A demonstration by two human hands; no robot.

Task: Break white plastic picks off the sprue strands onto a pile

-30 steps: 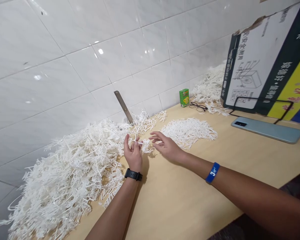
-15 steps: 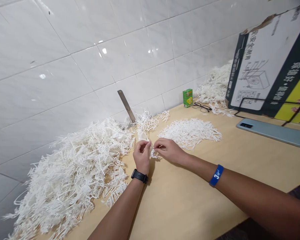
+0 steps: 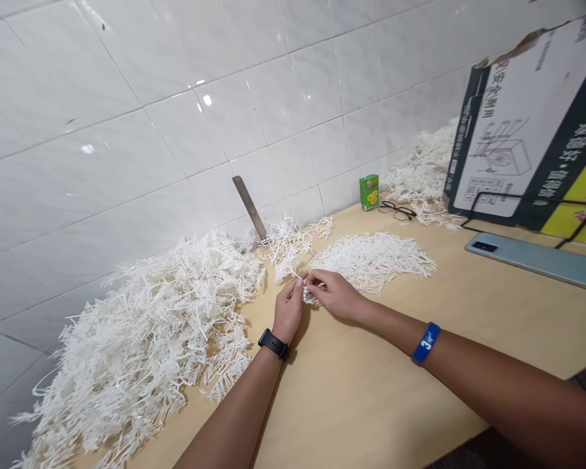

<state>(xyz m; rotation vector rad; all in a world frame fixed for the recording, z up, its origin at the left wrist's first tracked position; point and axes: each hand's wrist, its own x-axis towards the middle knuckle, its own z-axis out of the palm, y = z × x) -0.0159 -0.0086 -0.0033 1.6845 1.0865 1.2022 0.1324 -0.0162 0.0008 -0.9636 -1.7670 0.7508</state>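
My left hand, with a black watch at its wrist, pinches a thin white branched plastic piece whose strands stick out above the fingers. Close against it, my right hand is closed in a pinch over a small cluster of white plastic bits showing below the fingertips. The fingers partly hide where the pieces meet. A large heap of tangled white branched pieces lies to the left. Just beyond my right hand spreads a flatter pile of short white pieces.
A metal strip leans against the tiled wall. Further right are a green box, glasses, another white heap, a large carton, a black wire frame and a phone on the table.
My left hand has shifted slightly right and turned, closing the gap to my right hand. The fingertips of both hands now nearly meet. The piles look the same.
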